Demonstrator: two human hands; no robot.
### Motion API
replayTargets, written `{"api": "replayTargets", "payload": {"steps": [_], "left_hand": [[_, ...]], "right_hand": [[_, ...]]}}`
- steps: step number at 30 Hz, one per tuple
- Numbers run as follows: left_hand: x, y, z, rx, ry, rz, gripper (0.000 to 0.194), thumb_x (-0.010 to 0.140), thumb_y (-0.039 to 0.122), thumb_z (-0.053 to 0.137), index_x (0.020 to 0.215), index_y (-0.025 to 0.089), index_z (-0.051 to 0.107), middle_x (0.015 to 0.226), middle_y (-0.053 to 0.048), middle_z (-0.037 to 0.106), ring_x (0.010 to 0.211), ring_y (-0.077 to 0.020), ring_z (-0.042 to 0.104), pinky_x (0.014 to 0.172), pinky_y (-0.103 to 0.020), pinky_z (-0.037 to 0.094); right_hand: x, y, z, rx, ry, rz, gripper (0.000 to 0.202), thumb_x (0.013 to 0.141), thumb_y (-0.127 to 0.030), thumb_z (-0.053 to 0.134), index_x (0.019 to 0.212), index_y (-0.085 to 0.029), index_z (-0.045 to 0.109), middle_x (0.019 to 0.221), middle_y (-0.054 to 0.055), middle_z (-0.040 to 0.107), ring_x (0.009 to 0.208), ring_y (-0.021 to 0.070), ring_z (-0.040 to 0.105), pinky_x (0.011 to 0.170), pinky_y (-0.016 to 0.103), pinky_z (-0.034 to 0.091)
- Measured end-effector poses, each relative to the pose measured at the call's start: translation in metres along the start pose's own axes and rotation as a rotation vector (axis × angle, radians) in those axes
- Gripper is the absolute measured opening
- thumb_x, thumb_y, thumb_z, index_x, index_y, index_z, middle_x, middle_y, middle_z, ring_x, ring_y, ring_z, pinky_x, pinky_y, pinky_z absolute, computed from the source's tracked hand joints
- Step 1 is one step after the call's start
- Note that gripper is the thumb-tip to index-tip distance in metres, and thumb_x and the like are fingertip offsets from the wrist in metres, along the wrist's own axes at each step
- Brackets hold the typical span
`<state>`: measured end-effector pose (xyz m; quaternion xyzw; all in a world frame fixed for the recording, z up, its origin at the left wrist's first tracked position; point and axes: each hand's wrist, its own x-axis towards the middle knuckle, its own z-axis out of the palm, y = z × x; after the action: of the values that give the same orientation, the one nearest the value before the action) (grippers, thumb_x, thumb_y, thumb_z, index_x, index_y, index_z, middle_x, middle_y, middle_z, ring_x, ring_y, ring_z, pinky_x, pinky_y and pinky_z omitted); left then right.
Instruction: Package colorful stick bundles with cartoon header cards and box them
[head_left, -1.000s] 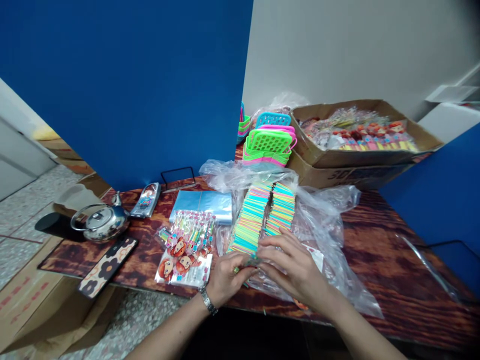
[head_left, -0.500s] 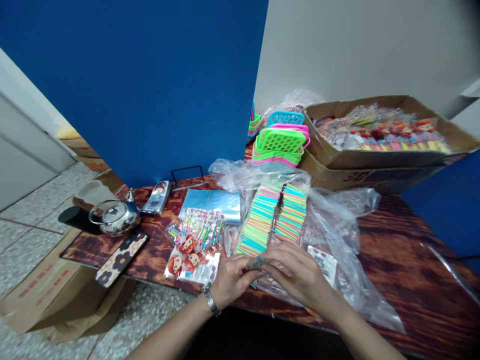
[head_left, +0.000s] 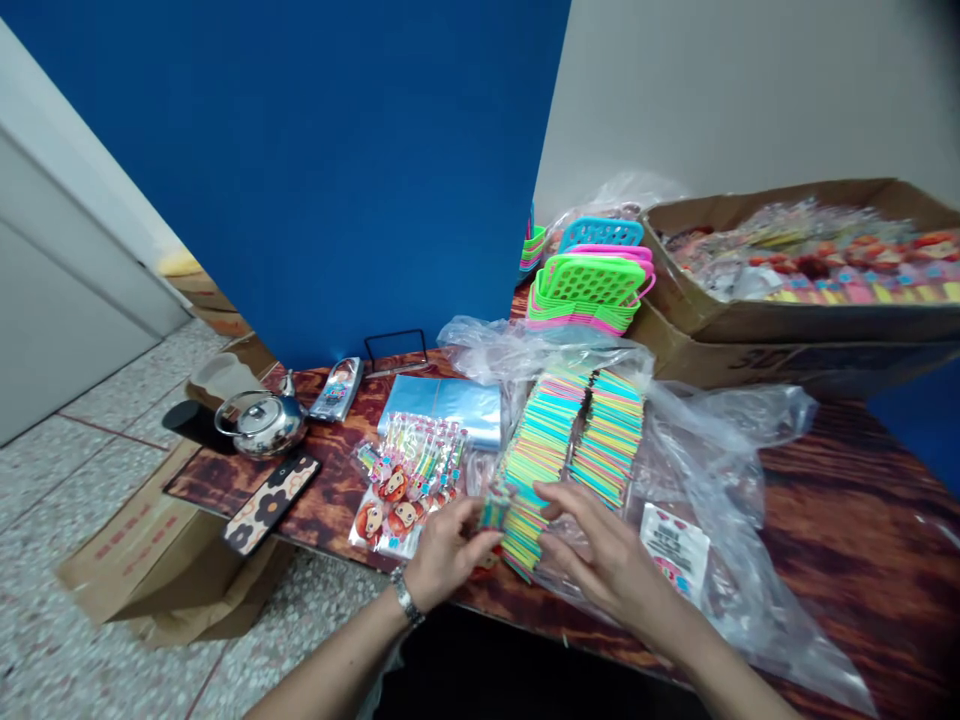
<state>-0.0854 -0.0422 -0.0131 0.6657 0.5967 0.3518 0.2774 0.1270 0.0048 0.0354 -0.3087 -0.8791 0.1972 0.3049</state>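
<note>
Two long rows of thin multicoloured sticks (head_left: 536, 440) lie on clear plastic on the dark wood-grain table (head_left: 337, 505). My left hand (head_left: 442, 555), with a metal watch at the wrist, pinches a small clear packet (head_left: 496, 507) with blue-green contents; it is blurred. Just right of it, over the near end of the sticks, my right hand (head_left: 592, 545) has its thumb and fingers apart and nothing visible between them. Left of my left hand are shiny packets with red-haired cartoon figures (head_left: 405, 490), beside a stack of blue clear film (head_left: 442, 405).
A steel teapot (head_left: 262, 425) and a flower-patterned phone (head_left: 271, 505) sit at the left. Green, pink and blue baskets (head_left: 592, 285) stand at the back beside an open carton (head_left: 795, 360) of packets. Crumpled plastic (head_left: 712, 480) and a white card (head_left: 675, 550) lie at the right.
My hands have moved apart; the right one has let go of the packet, which stays in my left hand. The view has shifted, so the table items appear further right.
</note>
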Motion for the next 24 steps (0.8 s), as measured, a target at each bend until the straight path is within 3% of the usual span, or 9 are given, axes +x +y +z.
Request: {"api": "replayTargets", "payload": {"steps": [5,7,10,14,16,20,22,24], "left_hand": [[0.009,-0.028,-0.034,0.066,0.106,-0.170,0.023,0.076,0.037,0.061,0.080,0.015,0.056,0.060,0.003,0.049,0.055,-0.0108,0.044,0.051,-0.021,0.035],[0.011,-0.025,-0.032,0.006,0.078,-0.157,0.023,0.075,0.037,0.062,0.076,0.015,0.055,0.060,0.004,0.048,0.055,-0.0103,0.044,0.051,-0.020,0.035],[0.010,-0.013,-0.014,-0.049,-0.003,-0.088,0.022,0.074,0.035,0.063,0.077,0.014,0.056,0.062,0.003,0.053,0.058,-0.0107,0.048,0.053,-0.020,0.037],[0.004,-0.011,-0.005,-0.061,0.006,-0.078,0.026,0.075,0.034,0.063,0.092,0.015,0.059,0.074,-0.001,0.063,0.063,-0.0132,0.057,0.056,-0.021,0.044],[0.003,-0.022,-0.018,-0.013,0.096,-0.101,0.030,0.078,0.035,0.060,0.102,0.017,0.057,0.085,-0.005,0.066,0.072,-0.0155,0.061,0.060,-0.023,0.047],[0.004,-0.064,-0.067,0.356,0.393,-0.229,0.034,0.083,0.038,0.051,0.109,0.016,0.054,0.098,-0.012,0.064,0.089,-0.0223,0.062,0.078,-0.033,0.047],[0.005,-0.085,-0.089,0.502,0.370,-0.429,0.043,0.084,0.040,0.048,0.116,0.013,0.050,0.091,-0.015,0.066,0.086,-0.0279,0.063,0.078,-0.039,0.046],[0.008,-0.101,-0.102,0.504,0.299,-0.609,0.052,0.083,0.045,0.045,0.122,0.009,0.045,0.079,-0.017,0.067,0.081,-0.0340,0.065,0.075,-0.045,0.044]], "right_hand": [[-0.010,0.009,0.017,0.063,-0.037,0.146,0.034,0.088,-0.025,0.046,0.123,-0.024,0.044,0.094,0.006,0.064,0.079,0.0154,0.063,0.076,0.030,0.051],[-0.004,0.006,0.029,0.136,-0.051,0.254,0.039,0.088,-0.028,0.045,0.127,-0.023,0.039,0.096,0.006,0.064,0.073,0.0140,0.062,0.070,0.028,0.051],[0.015,0.000,0.047,0.266,-0.053,0.382,0.050,0.086,-0.032,0.046,0.132,-0.019,0.031,0.088,0.005,0.064,0.061,0.0126,0.059,0.058,0.026,0.048],[0.046,0.006,0.066,0.358,-0.123,0.399,0.032,0.083,-0.032,0.048,0.113,-0.020,0.049,0.067,-0.003,0.058,0.050,0.0109,0.052,0.046,0.022,0.037],[0.060,0.013,0.074,0.343,-0.115,0.414,0.028,0.082,-0.031,0.049,0.108,-0.020,0.051,0.065,-0.004,0.056,0.050,0.0110,0.052,0.046,0.021,0.035],[0.080,0.027,0.088,0.180,-0.090,0.465,0.029,0.082,-0.031,0.046,0.107,-0.019,0.051,0.066,-0.002,0.059,0.052,0.0127,0.054,0.050,0.023,0.034],[0.085,0.031,0.095,0.112,-0.096,0.466,0.029,0.081,-0.030,0.045,0.107,-0.019,0.052,0.064,-0.002,0.060,0.052,0.0136,0.054,0.051,0.023,0.032],[0.087,0.033,0.101,0.092,-0.108,0.458,0.029,0.081,-0.030,0.045,0.106,-0.019,0.052,0.064,-0.002,0.060,0.052,0.0140,0.053,0.051,0.023,0.031]]}}
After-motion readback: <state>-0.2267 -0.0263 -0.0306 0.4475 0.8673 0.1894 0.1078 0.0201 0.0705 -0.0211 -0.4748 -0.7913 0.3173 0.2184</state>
